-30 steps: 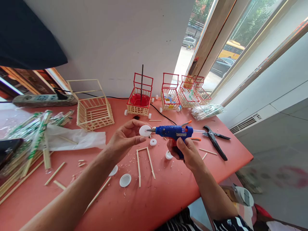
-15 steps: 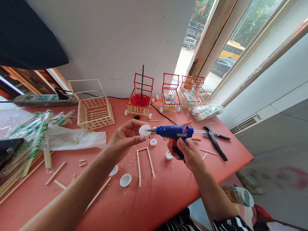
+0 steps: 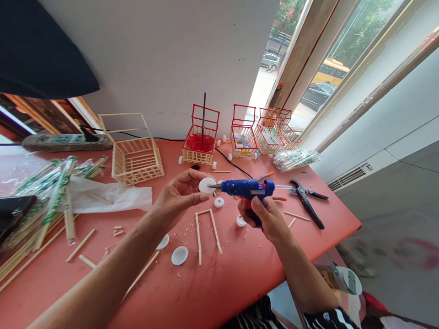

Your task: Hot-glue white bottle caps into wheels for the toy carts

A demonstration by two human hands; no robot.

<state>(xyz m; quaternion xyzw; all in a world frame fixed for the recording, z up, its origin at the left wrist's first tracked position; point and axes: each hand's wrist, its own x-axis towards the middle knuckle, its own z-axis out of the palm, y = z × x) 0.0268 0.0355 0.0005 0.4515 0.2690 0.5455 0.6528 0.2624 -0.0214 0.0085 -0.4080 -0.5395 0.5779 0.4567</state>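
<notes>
My left hand [image 3: 180, 194] pinches a small white plastic cap [image 3: 206, 185] above the red table [image 3: 240, 274], its flat face turned to the right. My right hand [image 3: 264, 217] grips the handle of a blue hot glue gun [image 3: 248, 188]. The gun's metal nozzle touches the cap's face. A U-shaped frame of wooden sticks [image 3: 207, 230] lies on the table just below both hands. Loose white caps [image 3: 179, 256] rest close by.
Black pliers [image 3: 306, 201] lie right of the gun. Red and bare stick baskets [image 3: 200, 137] stand along the wall, with a larger bare one [image 3: 135, 155] to the left. Packs of chopsticks [image 3: 44, 201] and a plastic bag fill the left side. The gun's black cord runs back to a power strip [image 3: 65, 142].
</notes>
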